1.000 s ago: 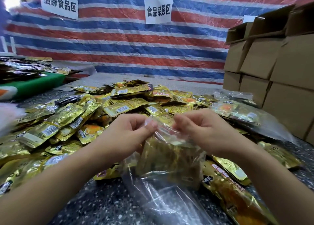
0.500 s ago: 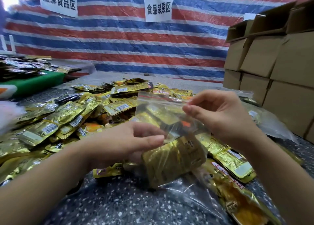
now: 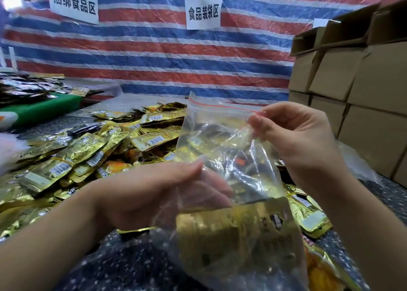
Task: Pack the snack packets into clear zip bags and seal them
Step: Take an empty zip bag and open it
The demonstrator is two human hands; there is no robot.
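A clear zip bag [image 3: 222,136] with a red strip along its mouth hangs upright in front of me, gold snack packets [image 3: 233,231] bunched in its bottom. My right hand [image 3: 295,136] pinches the bag's top right corner at the zip line. My left hand [image 3: 158,194] holds the bag's lower left side, fingers spread against the plastic. A large heap of loose gold snack packets [image 3: 88,150] covers the speckled table [image 3: 123,266] behind and to the left of the bag.
Stacked cardboard boxes [image 3: 356,88] stand at the right. A striped tarp [image 3: 154,55] with two paper signs forms the back wall. A green tray [image 3: 39,108] with dark packets sits far left. More clear bags [image 3: 361,165] lie at the right.
The bag has been lifted higher and stretched upright. My right hand rose with the top corner, and my left hand slid down from the mouth to the bag's side.
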